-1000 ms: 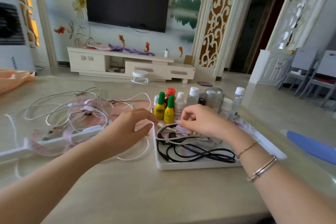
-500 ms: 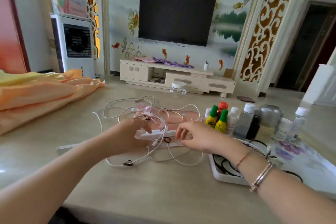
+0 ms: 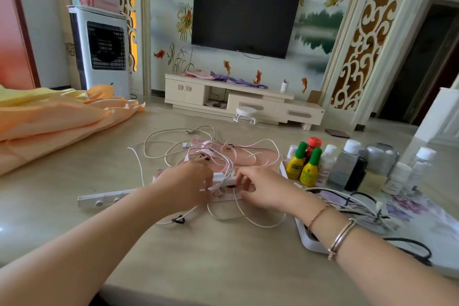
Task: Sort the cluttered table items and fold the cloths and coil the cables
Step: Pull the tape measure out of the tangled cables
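Both hands have left the tray (image 3: 306, 240) and moved to the tangled white cables (image 3: 223, 154) left of it on the counter (image 3: 223, 263). Left hand (image 3: 185, 184) and right hand (image 3: 263, 190) each pinch strands; untangling begins.

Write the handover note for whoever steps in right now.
Left hand and right hand: both pinch strands in the tangled white cables mid-table, over a long white power strip.
Done: some black and white cables lie in the white rectangular tray on the right; small plastic bottles stand grouped behind it.
Left: coil the tangle, fold the crumpled orange cloth far left.
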